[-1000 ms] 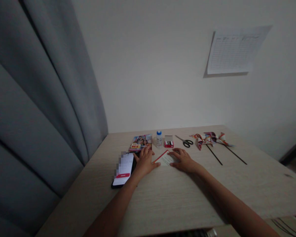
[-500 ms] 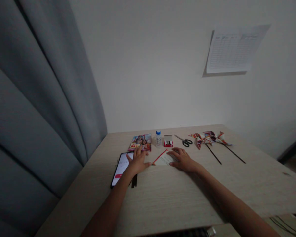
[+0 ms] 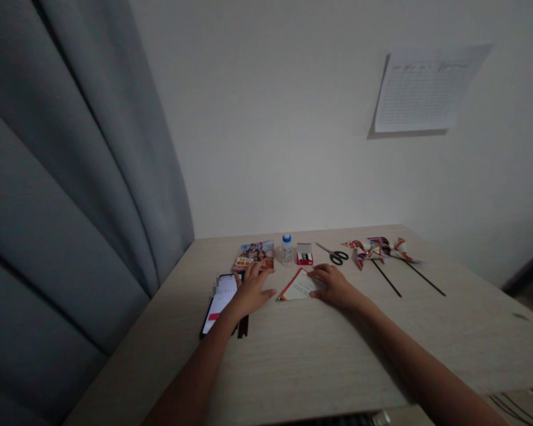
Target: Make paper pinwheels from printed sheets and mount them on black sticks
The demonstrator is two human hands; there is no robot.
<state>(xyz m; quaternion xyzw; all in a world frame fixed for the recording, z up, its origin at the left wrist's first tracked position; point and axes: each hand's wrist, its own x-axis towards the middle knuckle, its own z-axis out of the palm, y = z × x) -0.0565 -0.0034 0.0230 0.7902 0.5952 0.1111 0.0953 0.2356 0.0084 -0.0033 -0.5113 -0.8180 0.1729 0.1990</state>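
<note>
A folded paper triangle [image 3: 298, 286], white with a red edge and a little print, lies on the table between my hands. My right hand [image 3: 335, 286] rests over its right corner, fingers apart and touching the paper. Just left of the triangle, my left hand [image 3: 252, 291] is spread with nothing in it, its thumb pointing toward the paper's left corner. Under and beside that hand are a lit phone [image 3: 220, 299] and dark brown strips [image 3: 243, 326]. Beyond its fingertips lies a colourful booklet [image 3: 255, 255].
Along the back of the table [image 3: 302, 367] stand a blue-capped bottle [image 3: 286, 251] and a small open red box [image 3: 304, 255]. Black-handled scissors [image 3: 336, 255] lie beside them. Two paper pinwheels [image 3: 373, 251] on dark sticks lie to the right. A grey curtain [image 3: 93, 177] hangs at left.
My left hand has shifted slightly off the triangle's left corner, which now shows more fully. My right hand stays on the right corner. The view has moved a little.
</note>
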